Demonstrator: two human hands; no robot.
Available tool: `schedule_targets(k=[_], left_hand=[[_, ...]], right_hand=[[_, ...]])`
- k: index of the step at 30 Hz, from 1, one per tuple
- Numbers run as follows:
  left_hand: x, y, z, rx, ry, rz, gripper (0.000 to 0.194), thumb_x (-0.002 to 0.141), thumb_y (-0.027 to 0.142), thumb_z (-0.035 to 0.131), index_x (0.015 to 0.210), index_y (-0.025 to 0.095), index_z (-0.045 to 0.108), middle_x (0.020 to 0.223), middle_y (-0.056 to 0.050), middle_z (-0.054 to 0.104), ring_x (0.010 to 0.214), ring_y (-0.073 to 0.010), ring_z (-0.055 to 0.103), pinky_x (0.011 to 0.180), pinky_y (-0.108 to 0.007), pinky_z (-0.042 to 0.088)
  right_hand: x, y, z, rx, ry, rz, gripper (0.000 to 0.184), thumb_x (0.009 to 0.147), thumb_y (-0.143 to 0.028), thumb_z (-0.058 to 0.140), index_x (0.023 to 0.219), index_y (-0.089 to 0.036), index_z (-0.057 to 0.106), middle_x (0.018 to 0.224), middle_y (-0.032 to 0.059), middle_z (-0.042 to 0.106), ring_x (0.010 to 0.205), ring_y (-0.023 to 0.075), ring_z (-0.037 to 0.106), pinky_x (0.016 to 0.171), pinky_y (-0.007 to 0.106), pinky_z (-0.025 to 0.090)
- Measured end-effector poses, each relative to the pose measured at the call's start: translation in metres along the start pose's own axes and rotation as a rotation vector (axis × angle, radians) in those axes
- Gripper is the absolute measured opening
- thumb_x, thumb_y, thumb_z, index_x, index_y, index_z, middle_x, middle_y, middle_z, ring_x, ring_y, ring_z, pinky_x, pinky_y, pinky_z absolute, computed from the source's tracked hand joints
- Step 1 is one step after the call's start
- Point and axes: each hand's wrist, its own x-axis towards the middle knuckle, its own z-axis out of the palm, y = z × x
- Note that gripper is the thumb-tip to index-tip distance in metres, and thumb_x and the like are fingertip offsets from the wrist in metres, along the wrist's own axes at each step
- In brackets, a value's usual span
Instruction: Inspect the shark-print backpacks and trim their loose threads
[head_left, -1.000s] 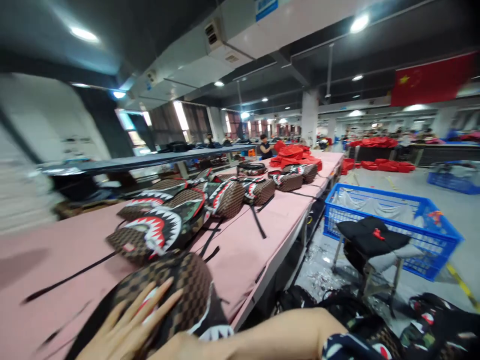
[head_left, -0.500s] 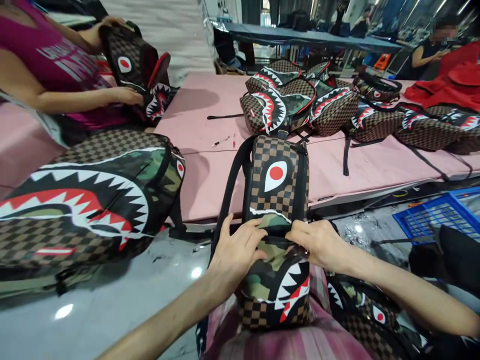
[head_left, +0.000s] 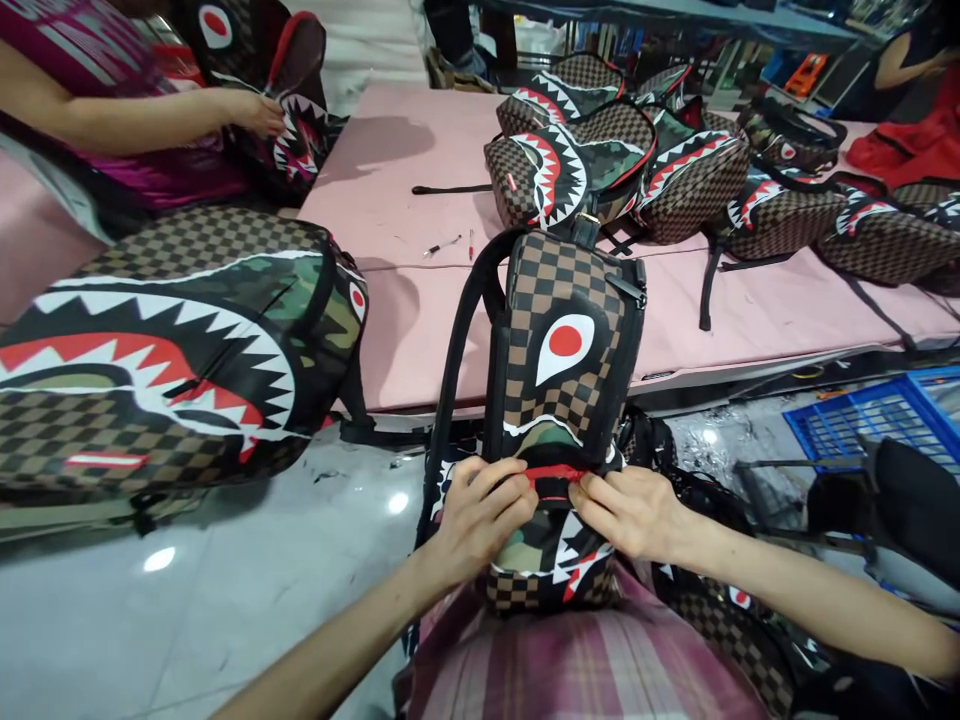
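A brown-and-black checkered backpack (head_left: 559, 290) with a red-and-white eye, camouflage patches and shark teeth stands in front of me, its lower end against my lap. My left hand (head_left: 484, 510) pinches the left part of a pocket edge across its middle. On the right part of that same edge, my right hand (head_left: 630, 510) has its fingers closed. Between the hands, the pocket's red lining (head_left: 555, 472) shows in a narrow gap. One black strap loops up along the backpack's left side.
Another shark-print backpack (head_left: 172, 350) lies at left. Several more (head_left: 570, 170) are heaped on the pink table (head_left: 397, 310), near a pen (head_left: 442, 246). A co-worker's arm (head_left: 157, 120) reaches to a backpack at upper left. A blue crate (head_left: 862, 420) is at right.
The pocket edge now gapes, and red lining shows between my hands. My view has tipped downward. The co-worker's upper hand has left the view.
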Motion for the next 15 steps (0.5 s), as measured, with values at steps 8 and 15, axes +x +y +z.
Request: schedule_targets(k=[8,15], left_hand=[[0.020,0.019,0.004,-0.002,-0.034,-0.178,0.013,0.082,0.014,0.052,0.083,0.022,0.063,0.078,0.001,0.063,0.089,-0.0156,0.058,0.081,-0.036,0.031],[0.013,0.032,0.014,-0.015,-0.012,-0.091,0.021,0.085,0.010,0.043,0.093,0.016,0.062,0.076,0.000,0.065,0.083,-0.0142,0.054,0.075,-0.034,0.030]], right_hand=[[-0.001,0.004,0.005,0.042,0.006,0.095,0.022,0.089,-0.013,0.040,0.096,-0.014,0.061,0.083,0.0041,0.064,0.059,0.0093,0.050,0.049,0.024,0.032],[0.001,0.015,-0.041,0.426,-0.016,0.593,0.031,0.085,-0.032,0.051,0.114,-0.019,0.050,0.101,0.0065,0.059,0.083,0.0144,0.059,0.067,0.023,0.047]])
